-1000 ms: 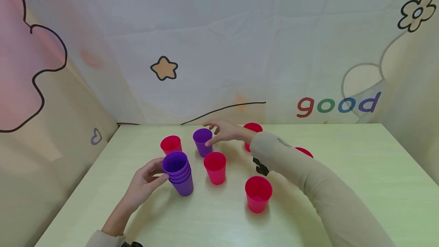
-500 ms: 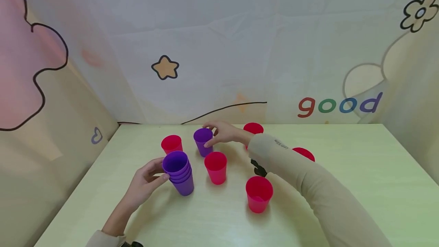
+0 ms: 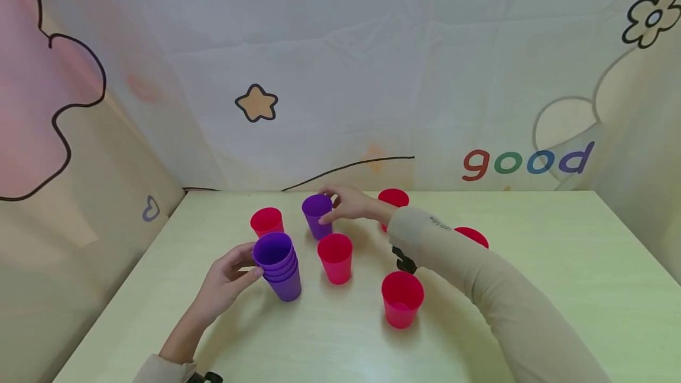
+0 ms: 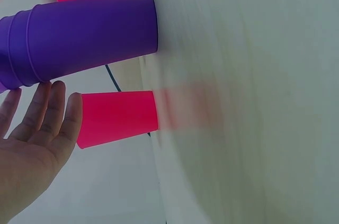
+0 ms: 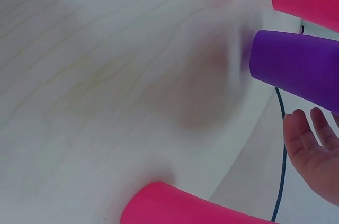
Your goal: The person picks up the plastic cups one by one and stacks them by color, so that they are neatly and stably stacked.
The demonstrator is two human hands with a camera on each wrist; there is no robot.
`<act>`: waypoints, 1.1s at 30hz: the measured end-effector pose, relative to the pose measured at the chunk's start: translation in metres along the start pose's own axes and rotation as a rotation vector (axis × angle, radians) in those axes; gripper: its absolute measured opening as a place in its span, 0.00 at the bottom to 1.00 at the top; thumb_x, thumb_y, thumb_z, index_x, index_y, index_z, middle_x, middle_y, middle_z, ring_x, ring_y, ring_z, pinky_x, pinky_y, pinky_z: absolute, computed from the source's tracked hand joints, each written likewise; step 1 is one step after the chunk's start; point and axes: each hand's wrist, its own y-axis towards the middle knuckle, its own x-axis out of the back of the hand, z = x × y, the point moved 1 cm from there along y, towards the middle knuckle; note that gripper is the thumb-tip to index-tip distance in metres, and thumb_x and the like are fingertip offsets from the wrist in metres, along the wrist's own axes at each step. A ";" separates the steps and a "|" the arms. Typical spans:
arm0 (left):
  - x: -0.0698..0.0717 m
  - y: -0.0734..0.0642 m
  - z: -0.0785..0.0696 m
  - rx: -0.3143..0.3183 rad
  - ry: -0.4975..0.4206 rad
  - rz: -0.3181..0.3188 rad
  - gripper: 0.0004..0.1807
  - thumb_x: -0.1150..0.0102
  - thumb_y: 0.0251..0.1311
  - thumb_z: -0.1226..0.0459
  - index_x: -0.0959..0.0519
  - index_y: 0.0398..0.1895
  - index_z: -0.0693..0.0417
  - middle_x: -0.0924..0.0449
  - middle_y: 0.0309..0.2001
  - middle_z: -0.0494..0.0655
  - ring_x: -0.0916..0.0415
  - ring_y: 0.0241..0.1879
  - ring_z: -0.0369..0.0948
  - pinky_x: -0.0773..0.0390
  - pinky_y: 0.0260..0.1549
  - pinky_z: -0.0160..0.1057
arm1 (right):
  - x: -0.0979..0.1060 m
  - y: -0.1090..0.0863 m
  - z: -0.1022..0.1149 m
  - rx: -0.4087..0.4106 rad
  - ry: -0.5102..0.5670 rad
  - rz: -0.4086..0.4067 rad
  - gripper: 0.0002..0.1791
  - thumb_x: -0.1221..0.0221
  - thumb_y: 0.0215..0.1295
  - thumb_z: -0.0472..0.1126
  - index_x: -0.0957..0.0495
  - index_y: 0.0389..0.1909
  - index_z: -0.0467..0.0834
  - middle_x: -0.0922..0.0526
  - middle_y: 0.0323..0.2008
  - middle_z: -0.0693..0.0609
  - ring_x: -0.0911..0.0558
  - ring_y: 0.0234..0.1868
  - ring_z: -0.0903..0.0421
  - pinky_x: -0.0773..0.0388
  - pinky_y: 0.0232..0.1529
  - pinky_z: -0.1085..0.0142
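Front left in the head view stands a stack of purple cups (image 3: 286,285), several nested one in another, mouths up. My left hand (image 3: 223,285) holds it near the rims, thumb on the near side; in the left wrist view, fingers (image 4: 53,110) touch the stack's side. Farther back, my right hand (image 3: 351,203) pinches a single purple cup (image 3: 314,213) between thumb and fingers from its right side. In the right wrist view, this purple cup's (image 5: 296,65) base shows close over the table. A red cup (image 3: 336,262) stands between stack and right hand.
Another red cup (image 3: 265,220) stands behind the stack, partly hidden by it. One red cup (image 3: 402,300) is at front centre. Two more, a back red cup (image 3: 393,197) and a right red cup (image 3: 473,236), are partly covered by the right sleeve (image 3: 479,270). A printed cloth (image 3: 330,105) backs the table.
The single purple cup in my right hand has risen slightly and shifted a little to the right. My left hand and the stack stay in place.
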 end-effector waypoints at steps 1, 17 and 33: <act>0.000 0.000 0.000 0.002 0.000 0.001 0.21 0.44 0.57 0.72 0.31 0.55 0.64 0.23 0.45 0.45 0.26 0.43 0.33 0.24 0.40 0.34 | 0.002 -0.001 0.001 0.003 0.005 -0.005 0.34 0.32 0.49 0.43 0.33 0.57 0.41 0.27 0.50 0.44 0.25 0.47 0.48 0.25 0.39 0.66; 0.001 0.002 -0.002 0.015 0.002 -0.007 0.21 0.44 0.58 0.70 0.31 0.55 0.63 0.24 0.44 0.49 0.26 0.43 0.34 0.24 0.40 0.34 | 0.028 -0.021 0.017 0.013 0.133 -0.077 0.31 0.33 0.49 0.40 0.32 0.56 0.42 0.27 0.50 0.46 0.25 0.47 0.49 0.26 0.42 0.61; -0.002 0.000 -0.002 0.013 -0.002 -0.012 0.21 0.44 0.58 0.71 0.31 0.55 0.63 0.23 0.44 0.50 0.26 0.43 0.34 0.24 0.40 0.34 | 0.049 -0.041 0.036 0.029 0.203 -0.098 0.30 0.34 0.51 0.40 0.33 0.56 0.41 0.28 0.50 0.47 0.26 0.47 0.48 0.26 0.45 0.57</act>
